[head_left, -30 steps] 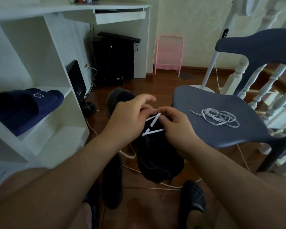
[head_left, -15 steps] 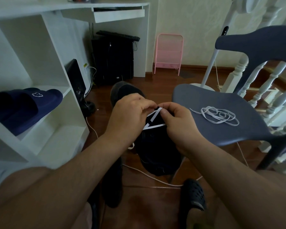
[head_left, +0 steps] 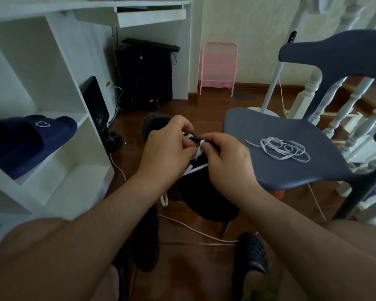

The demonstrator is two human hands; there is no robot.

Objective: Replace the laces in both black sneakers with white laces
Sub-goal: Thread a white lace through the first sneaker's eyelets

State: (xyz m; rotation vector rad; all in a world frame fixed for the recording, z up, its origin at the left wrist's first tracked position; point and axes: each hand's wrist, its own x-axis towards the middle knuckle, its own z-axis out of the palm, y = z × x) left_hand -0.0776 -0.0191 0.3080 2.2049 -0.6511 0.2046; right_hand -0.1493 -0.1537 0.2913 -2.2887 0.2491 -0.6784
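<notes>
A black sneaker [head_left: 206, 196] is held up in front of me over the floor, heel toward me. A white lace [head_left: 199, 149] crosses its eyelets in two bands. My left hand [head_left: 167, 153] grips the sneaker's left side and pinches the lace with curled fingers. My right hand [head_left: 226, 166] pinches the same lace just right of it. Loose lace ends hang below, one loop near my left wrist. A second white lace [head_left: 280, 148] lies coiled on the grey chair seat [head_left: 269, 170]. Another black sneaker [head_left: 146, 233] lies on the floor under my left forearm.
White shelves [head_left: 52, 148] stand at left, holding navy slippers [head_left: 28, 140]. A white desk with a computer tower [head_left: 146, 77] is behind. A pink rack [head_left: 218, 68] leans on the wall. White stair balusters [head_left: 352, 118] run at right. A black clog [head_left: 251, 255] covers my right foot.
Both hands have shifted up along the sneaker. The fingers have closed over the lace's upper crossing, and only the lower band now shows below them.
</notes>
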